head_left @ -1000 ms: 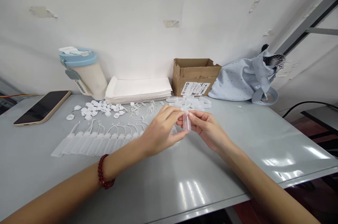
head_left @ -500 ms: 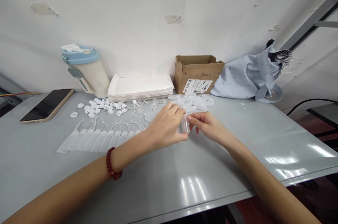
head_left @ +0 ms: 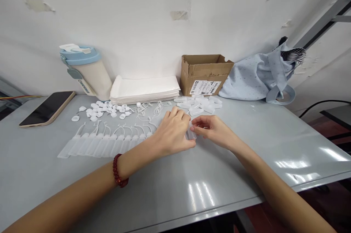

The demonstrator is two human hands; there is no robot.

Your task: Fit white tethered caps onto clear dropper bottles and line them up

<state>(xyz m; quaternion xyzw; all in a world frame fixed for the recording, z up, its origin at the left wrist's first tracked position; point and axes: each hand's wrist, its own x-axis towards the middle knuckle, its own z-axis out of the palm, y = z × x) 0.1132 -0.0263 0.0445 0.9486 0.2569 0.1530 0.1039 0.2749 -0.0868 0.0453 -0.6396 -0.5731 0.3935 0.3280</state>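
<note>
My left hand (head_left: 173,131) curls over clear plastic tubes (head_left: 192,134) at the middle of the table, thumb on their near side; its palm hides part of them. From the right, my right hand (head_left: 214,129) pinches at the same tubes with thumb and forefinger. Left of my hands, a row of frosted tubes (head_left: 101,146) lies side by side, each with a thin white cord at its top end. Small white caps (head_left: 95,110) are scattered behind that row, beside loose white cords (head_left: 157,109). Just beyond my fingers lies a heap of loose clear tubes (head_left: 207,106).
Along the wall stand a blue-lidded bottle (head_left: 93,74), a stack of white envelopes (head_left: 145,88), a cardboard box (head_left: 204,74) and a light blue cloth bag (head_left: 249,77). A phone (head_left: 47,108) lies at the left of the grey table (head_left: 233,185).
The right hand's fingers have shifted slightly left and closer against the tubes in the left hand. The camera view has moved a little; the other items lie as before.
</note>
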